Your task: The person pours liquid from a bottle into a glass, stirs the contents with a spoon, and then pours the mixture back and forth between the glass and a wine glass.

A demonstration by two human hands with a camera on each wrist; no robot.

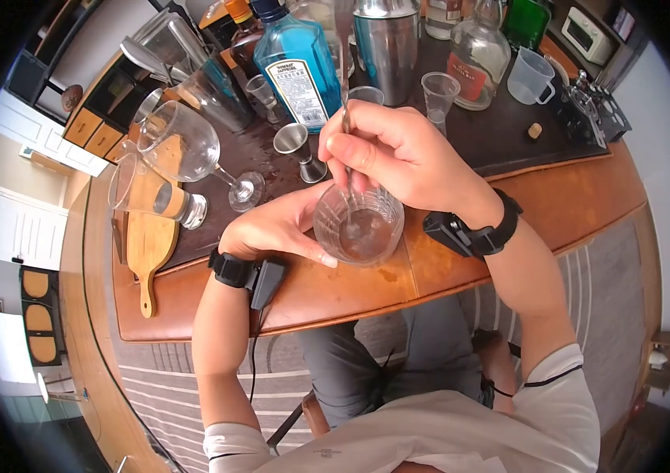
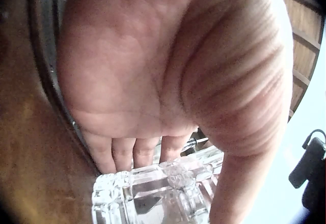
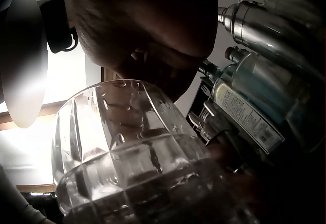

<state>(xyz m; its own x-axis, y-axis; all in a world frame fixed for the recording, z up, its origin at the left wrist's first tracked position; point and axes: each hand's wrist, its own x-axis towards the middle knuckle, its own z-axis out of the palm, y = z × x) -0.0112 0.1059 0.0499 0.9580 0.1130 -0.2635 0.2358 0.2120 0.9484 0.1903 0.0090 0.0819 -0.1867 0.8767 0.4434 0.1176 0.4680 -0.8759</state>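
Note:
A clear ridged glass (image 1: 382, 236) with clear liquid low in it stands near the table's leather front edge. My left hand (image 1: 276, 225) holds it from the side, thumb at the front; the fingers curve behind its faceted wall (image 2: 147, 198) in the left wrist view. Above the rim, my right hand (image 1: 402, 154) pinches the thin shaft of a long metal bar spoon (image 1: 345, 87), whose lower end reaches down into the glass. In the right wrist view, the glass (image 3: 127, 112) has drops on its inner wall. A metal jigger (image 1: 294, 140) stands just behind it.
On the left are a stemmed glass (image 1: 181, 150) lying over, another clear glass (image 1: 122, 185) and a wooden board (image 1: 154, 244). Behind stand a blue gin bottle (image 1: 299, 59), a metal shaker (image 1: 386, 51) and a plastic cup (image 1: 439, 91). A measuring jug (image 1: 528, 76) and cork (image 1: 535, 130) are right.

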